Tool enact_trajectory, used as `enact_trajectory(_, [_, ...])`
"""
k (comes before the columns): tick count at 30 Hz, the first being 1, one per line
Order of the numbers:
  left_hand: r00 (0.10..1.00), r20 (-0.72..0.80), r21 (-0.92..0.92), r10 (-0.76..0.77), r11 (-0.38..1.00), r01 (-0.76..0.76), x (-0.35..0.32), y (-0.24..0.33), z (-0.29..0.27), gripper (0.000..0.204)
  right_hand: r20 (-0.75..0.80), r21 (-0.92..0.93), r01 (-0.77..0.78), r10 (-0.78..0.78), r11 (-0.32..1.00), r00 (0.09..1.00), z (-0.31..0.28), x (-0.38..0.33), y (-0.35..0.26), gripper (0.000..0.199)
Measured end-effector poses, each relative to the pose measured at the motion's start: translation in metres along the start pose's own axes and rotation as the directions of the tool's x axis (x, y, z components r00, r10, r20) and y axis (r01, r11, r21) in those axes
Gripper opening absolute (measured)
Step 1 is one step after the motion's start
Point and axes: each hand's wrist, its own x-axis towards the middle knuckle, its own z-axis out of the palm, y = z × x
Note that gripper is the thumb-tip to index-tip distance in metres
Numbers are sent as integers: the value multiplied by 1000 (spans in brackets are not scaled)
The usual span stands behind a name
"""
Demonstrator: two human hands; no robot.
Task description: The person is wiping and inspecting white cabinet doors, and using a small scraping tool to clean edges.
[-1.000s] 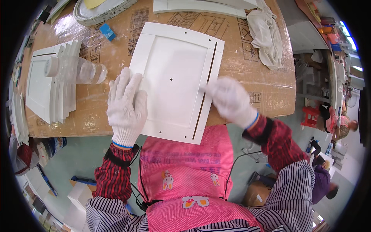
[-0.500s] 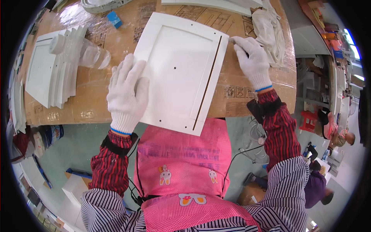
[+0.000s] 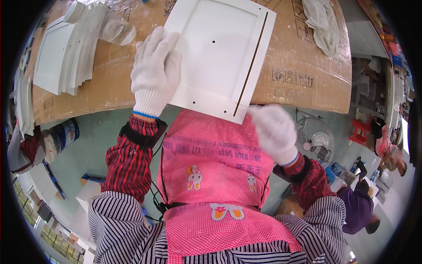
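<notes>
A white panel with a recessed centre, small dark holes and a dark slot along its right side lies on the cardboard-covered table, its near edge jutting over the table's front. My left hand, in a white knit glove, rests on the panel's left edge with its fingers stretched out flat. Beside the panel's near right corner is my right hand, gloved the same way. Motion smears it, so its fingers cannot be made out, nor whether it touches the edge.
Several white panels stand stacked at the left, by a clear plastic jar. A white cloth lies on the table's far right. Below the right edge stands a fan. Other people are at the right.
My right hand has come down along the panel's right side, from its far corner to its near one. My left hand stays on the left edge. The view has shifted toward the near side.
</notes>
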Motion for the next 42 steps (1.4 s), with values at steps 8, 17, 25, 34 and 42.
enact_trajectory(8, [998, -47, 26, -32, 999, 33, -4, -1, 4, 35, -1, -164, 94, -96, 982, 995, -1, 42, 30, 39])
enact_trajectory(17, [981, 42, -46, -188, 981, 190, -4, 10, 5, 39, 175, 44, 135, -141, 990, 974, 7, -48, -24, 39])
enact_trajectory(25, [955, 71, -179, -287, 939, 295, -65, 123, 26, 60, -458, 14, -541, 486, 841, 744, -24, -14, 31, 24])
enact_trajectory(34, [998, 12, 62, 54, 997, -55, 35, 42, 46, 64, -451, -281, -530, 377, 800, 809, -20, -5, 48, 27])
enact_trajectory(42, [993, 49, 205, 109, 972, -117, 35, 41, 55, 58, -270, -592, -409, 308, 694, 912, -25, -1, 43, 36])
